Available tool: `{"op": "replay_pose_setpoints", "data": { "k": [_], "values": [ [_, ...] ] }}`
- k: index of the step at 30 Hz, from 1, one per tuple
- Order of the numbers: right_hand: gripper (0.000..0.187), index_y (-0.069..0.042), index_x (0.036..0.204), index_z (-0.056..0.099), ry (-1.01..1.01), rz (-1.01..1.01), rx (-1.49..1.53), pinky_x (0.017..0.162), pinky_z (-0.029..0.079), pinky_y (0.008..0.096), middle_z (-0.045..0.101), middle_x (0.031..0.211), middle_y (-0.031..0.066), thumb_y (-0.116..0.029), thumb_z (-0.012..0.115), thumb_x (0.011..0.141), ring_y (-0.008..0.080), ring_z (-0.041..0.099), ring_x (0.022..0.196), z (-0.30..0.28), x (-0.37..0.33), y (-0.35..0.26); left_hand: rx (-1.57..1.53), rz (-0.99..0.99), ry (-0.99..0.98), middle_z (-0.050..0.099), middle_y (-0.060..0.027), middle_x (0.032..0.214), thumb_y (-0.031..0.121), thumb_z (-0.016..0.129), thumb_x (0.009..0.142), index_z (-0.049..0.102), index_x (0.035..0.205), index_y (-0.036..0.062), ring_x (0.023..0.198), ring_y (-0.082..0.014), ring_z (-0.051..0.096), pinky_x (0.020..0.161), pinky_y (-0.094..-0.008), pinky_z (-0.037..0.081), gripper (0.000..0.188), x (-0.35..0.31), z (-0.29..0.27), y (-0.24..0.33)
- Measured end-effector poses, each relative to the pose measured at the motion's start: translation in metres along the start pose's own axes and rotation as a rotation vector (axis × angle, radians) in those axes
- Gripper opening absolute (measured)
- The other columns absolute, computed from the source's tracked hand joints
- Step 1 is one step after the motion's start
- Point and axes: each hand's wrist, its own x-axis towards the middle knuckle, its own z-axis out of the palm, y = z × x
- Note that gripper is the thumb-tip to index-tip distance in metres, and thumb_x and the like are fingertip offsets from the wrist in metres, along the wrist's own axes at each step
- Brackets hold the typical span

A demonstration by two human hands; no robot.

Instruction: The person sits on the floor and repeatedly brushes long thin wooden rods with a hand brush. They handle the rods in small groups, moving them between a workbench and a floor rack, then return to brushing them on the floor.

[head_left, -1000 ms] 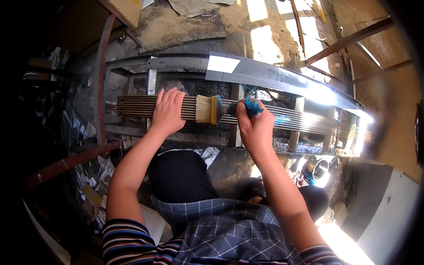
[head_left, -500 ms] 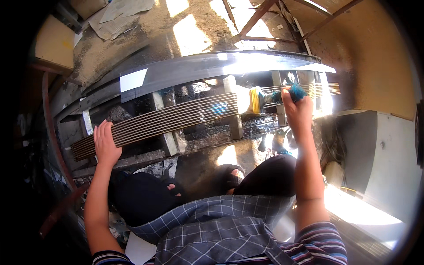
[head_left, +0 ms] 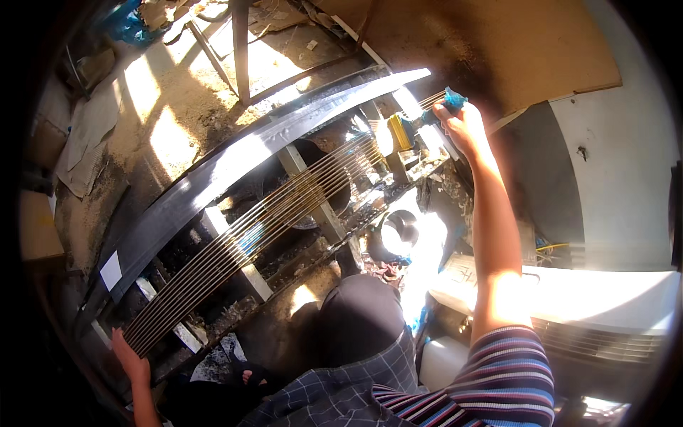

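A row of thin metal rods [head_left: 213,265] lies side by side on a slanting frame, from lower left to upper right. At their near left end my left hand [head_left: 132,361] rests against the rods with fingers outstretched, gripping nothing that I can see. My right hand [head_left: 462,127] is closed near the far right end of the rods. It holds what looks like a wide brush [head_left: 400,133] with a yellow band and a pale head. Blue wrapping [head_left: 454,98] shows above my fingers. Glare blurs the brush's handle.
A long dark grey strip [head_left: 171,203] with a white patch runs behind the rods. Pale crossbars [head_left: 324,213] of the stained frame support them. Metal legs [head_left: 240,53] stand beyond. A brown board [head_left: 526,50] is at far right, a white box-shaped unit [head_left: 597,299] nearer.
The view has turned, so the rods now slant more steeply. My right hand and the brush have moved along the rods toward their far right end. My left hand stays near the left end.
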Motion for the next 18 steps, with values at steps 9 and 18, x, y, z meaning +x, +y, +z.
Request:
{"op": "replay_pose_setpoints", "data": {
  "k": [9,18],
  "values": [
    [0.023,-0.005,0.092,0.062,0.151,0.031,-0.329,0.066,0.046,0.0322,0.062,0.077,0.0092,-0.026,0.063,0.084,0.0217,0.059,0.071,-0.055,0.088,0.092,0.024,0.021,0.004,0.036,-0.0265,0.136,0.003,0.053,0.078,0.033,0.134,-0.0047,0.128,-0.0414,0.032,0.108,-0.0472,0.023,0.060,-0.009,0.013,-0.028],
    [0.032,-0.018,0.109,0.059,0.553,0.185,-0.550,0.080,0.049,0.0400,0.061,0.098,0.0121,-0.014,0.067,0.078,0.0324,0.060,0.094,0.003,0.036,0.128,-0.056,0.024,0.087,0.037,-0.0262,0.135,0.004,0.055,0.076,0.032,0.134,-0.0041,0.128,-0.0418,0.032,0.109,-0.0466,0.022,0.063,-0.034,0.024,-0.065]
  ]
}}
